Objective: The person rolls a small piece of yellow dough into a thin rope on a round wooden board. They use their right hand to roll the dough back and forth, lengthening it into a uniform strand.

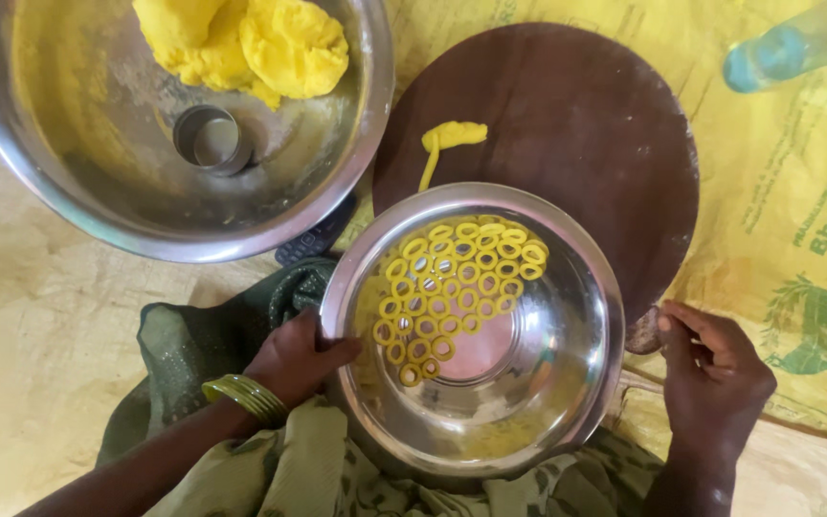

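While the left hand [297, 359] grips the near-left rim of the steel plate [567, 383], fingers curled over its edge, the right hand [715, 373] sits just off the plate's right side, fingers loosely bent with nothing visibly in them, touching the edge of the round wooden board [576, 105]. Yellow dough rings [457, 292] lie packed together in the plate's upper left. On the board above rests a dough strip [444, 144]. At upper left, a large bowl [69, 172] holds dough lumps [246, 43] and a small metal ring cutter [211, 139].
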